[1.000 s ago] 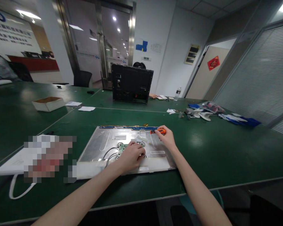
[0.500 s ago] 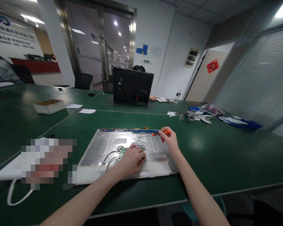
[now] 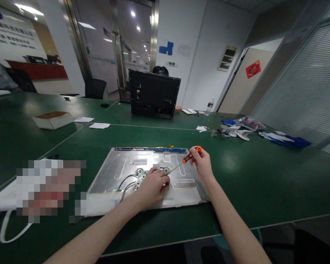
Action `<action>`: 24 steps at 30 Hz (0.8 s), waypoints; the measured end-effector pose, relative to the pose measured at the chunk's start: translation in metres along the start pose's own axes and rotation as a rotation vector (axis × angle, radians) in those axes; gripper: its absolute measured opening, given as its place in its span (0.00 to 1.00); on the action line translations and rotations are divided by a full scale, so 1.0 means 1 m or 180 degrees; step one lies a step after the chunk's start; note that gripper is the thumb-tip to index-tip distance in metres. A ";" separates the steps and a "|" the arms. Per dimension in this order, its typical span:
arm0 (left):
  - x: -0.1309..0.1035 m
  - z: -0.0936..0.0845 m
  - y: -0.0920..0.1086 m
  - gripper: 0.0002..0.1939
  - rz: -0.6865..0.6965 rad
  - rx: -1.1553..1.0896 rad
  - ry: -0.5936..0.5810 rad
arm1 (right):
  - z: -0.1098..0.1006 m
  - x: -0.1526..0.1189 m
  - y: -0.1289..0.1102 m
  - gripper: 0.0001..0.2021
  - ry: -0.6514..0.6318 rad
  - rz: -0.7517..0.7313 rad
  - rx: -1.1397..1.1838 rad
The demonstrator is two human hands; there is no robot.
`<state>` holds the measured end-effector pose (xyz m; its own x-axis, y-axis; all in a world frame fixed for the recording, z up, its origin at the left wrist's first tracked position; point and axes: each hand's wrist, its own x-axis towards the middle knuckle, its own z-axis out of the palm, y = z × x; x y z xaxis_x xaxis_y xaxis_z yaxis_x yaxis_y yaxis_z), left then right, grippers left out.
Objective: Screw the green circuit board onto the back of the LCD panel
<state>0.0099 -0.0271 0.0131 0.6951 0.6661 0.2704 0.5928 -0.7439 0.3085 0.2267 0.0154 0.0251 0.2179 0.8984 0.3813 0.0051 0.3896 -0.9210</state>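
Head view shows a green desk (image 3: 253, 172) carrying everything. Near its near edge lies a flat metal panel (image 3: 107, 175); toward the far edge stands a black casing (image 3: 154, 93), with an open white box (image 3: 53, 121) on the left part. The left hand (image 3: 154, 181) rests on the panel's middle, fingers bent and close together, partly covering a green circuit board (image 3: 141, 178); whether it grips anything, I cannot tell. Above the panel's right part, the right hand (image 3: 202, 162) holds an orange-and-black screwdriver (image 3: 191, 155), tilted, its shaft slanting down toward the left hand's fingertips.
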 end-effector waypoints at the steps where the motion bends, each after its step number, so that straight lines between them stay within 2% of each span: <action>1: 0.000 -0.001 0.000 0.07 -0.0005 0.0004 -0.0001 | 0.000 0.000 -0.002 0.14 0.0009 -0.0053 -0.0038; 4: -0.001 -0.002 0.000 0.07 -0.0022 0.0013 0.0016 | 0.000 -0.001 -0.014 0.13 0.0002 -0.0226 -0.0164; 7: -0.001 -0.003 0.001 0.07 -0.0010 -0.0017 -0.0005 | 0.007 -0.003 -0.034 0.12 -0.0172 -0.0464 -0.0449; 11: 0.000 -0.003 0.001 0.07 -0.0025 -0.0030 -0.0002 | 0.026 -0.009 -0.055 0.15 -0.0881 -0.1566 -0.1705; 13: 0.000 -0.003 0.001 0.07 -0.0047 -0.0036 0.0006 | 0.033 -0.014 -0.054 0.15 -0.0962 -0.1947 -0.1909; 15: 0.000 -0.002 0.000 0.07 -0.0049 -0.0043 0.0004 | 0.038 -0.021 -0.047 0.14 -0.0743 -0.2160 -0.1871; 18: 0.000 -0.002 0.000 0.07 -0.0035 -0.0040 -0.0010 | 0.039 -0.033 -0.034 0.13 -0.0453 -0.2156 -0.1702; 24: 0.001 0.001 0.000 0.05 -0.0065 -0.0029 0.0039 | 0.042 -0.042 -0.024 0.14 -0.0655 -0.2181 -0.1698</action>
<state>0.0107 -0.0263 0.0122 0.6779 0.6817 0.2751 0.6031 -0.7297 0.3222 0.1768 -0.0231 0.0346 -0.1790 0.5416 0.8214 0.5345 0.7544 -0.3809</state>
